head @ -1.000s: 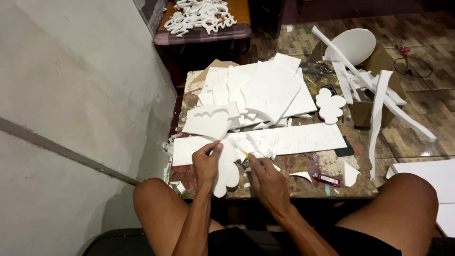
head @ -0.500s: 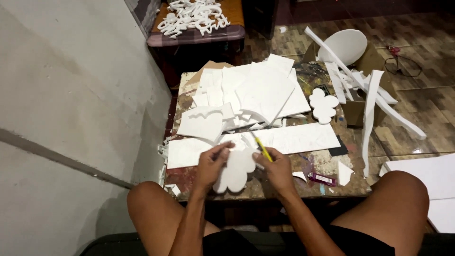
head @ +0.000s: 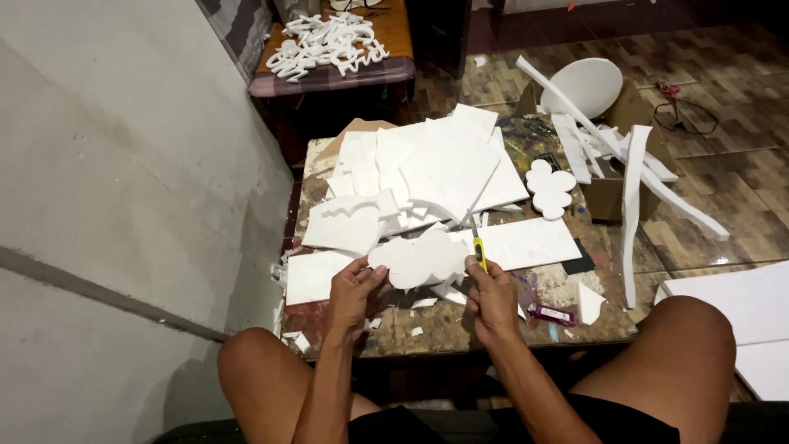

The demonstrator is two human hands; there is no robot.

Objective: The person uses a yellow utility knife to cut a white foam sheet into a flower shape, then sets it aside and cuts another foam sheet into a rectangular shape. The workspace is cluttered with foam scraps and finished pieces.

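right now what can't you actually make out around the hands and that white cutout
- Yellow knife, head view: the right hand covers its handle, and the blade is too thin to see.
- Cloud-shaped foam cutout: the left hand fingers hide its left edge.
- Small purple thing on the table: too small to tell its kind.
- White sheets at right: cut off by the frame edge.

White cloud-shaped foam cutout (head: 419, 259), held flat above table, yellow-handled cutter (head: 478, 251) at its right edge
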